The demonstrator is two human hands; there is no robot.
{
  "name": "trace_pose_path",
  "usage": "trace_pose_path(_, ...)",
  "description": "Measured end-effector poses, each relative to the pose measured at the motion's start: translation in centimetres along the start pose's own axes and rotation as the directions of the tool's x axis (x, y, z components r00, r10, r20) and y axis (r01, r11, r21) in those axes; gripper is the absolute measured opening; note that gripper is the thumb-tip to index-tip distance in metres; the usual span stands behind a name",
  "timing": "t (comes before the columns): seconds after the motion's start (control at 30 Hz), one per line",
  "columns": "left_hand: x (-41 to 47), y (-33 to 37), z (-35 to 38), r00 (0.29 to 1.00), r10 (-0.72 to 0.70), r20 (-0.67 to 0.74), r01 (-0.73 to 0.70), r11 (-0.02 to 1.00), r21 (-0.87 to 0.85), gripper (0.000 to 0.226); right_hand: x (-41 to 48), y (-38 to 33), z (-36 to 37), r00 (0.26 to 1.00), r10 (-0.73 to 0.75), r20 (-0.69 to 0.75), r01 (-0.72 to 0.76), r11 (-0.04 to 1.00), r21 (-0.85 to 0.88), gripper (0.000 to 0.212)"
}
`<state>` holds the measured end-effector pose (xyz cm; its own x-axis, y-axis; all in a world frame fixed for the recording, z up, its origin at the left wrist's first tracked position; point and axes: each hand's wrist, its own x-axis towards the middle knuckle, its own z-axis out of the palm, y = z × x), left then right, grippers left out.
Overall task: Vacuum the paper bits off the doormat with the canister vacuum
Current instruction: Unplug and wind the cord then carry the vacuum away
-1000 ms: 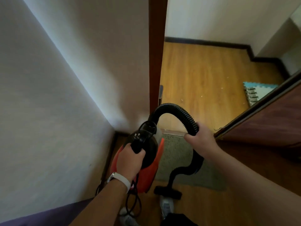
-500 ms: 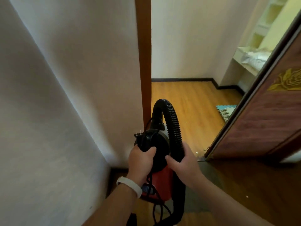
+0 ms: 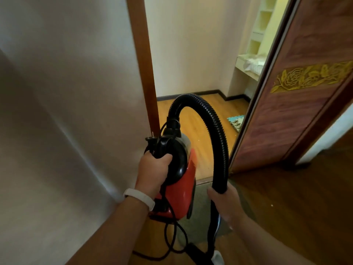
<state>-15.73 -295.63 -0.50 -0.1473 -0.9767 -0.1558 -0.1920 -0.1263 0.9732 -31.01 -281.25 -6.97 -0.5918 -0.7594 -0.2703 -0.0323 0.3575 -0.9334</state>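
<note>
My left hand [image 3: 152,169] grips the black handle of the red canister vacuum [image 3: 181,180] and holds it off the floor in front of me. From its top a black ribbed hose [image 3: 219,131] arches up and comes down to my right hand [image 3: 225,199], which is closed around the hose's lower part. Below the vacuum lies the grey-green doormat [image 3: 200,222], mostly hidden by the canister and my arms. The black nozzle [image 3: 198,253] shows at the bottom edge. A loose power cord [image 3: 177,236] dangles under the canister. A white paper bit [image 3: 271,205] lies on the dark floor to the right.
A white wall [image 3: 66,111] closes in on the left, ending at a wooden door frame [image 3: 143,64]. A dark brown door [image 3: 298,104] with a gold rose ornament stands open on the right. Beyond the doorway are a light wood floor [image 3: 193,119], a blue foam mat [image 3: 236,121] and shelves [image 3: 256,41].
The view has tilted up toward the doorway. The canister has risen higher in my left hand. My right hand has slid down the hose away from the canister.
</note>
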Motion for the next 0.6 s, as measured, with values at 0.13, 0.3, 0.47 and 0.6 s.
trace_pose_path(0.13, 0.1, -0.2, 1.8, 1.000, 0.002, 0.016, -0.003, 0.999, 0.049, 0.005, 1.3, -4.2, -3.4, 0.984, -0.104, -0.147, 0.101, 0.994, -0.029, 0.024)
trace_pose_path(0.3, 0.3, -0.2, 5.2, 0.997, 0.046, 0.066, -0.056, 0.988, 0.147, 0.014, 3.8, -7.5, -8.8, 0.951, -0.162, -0.263, 0.162, 0.987, -0.025, 0.018)
trace_pose_path(0.47, -0.1, 1.8, 11.0, 0.989, 0.094, 0.110, -0.121, 0.956, 0.266, 0.009, 6.5, -8.7, -15.6, 0.932, -0.178, -0.315, 0.196, 0.980, 0.025, 0.014)
trace_pose_path(0.6, -0.4, 3.4, 17.6, 0.981, 0.133, 0.145, -0.175, 0.926, 0.334, 0.007, 8.9, -8.4, -22.7, 0.930, -0.155, -0.334, 0.190, 0.979, 0.075, 0.012)
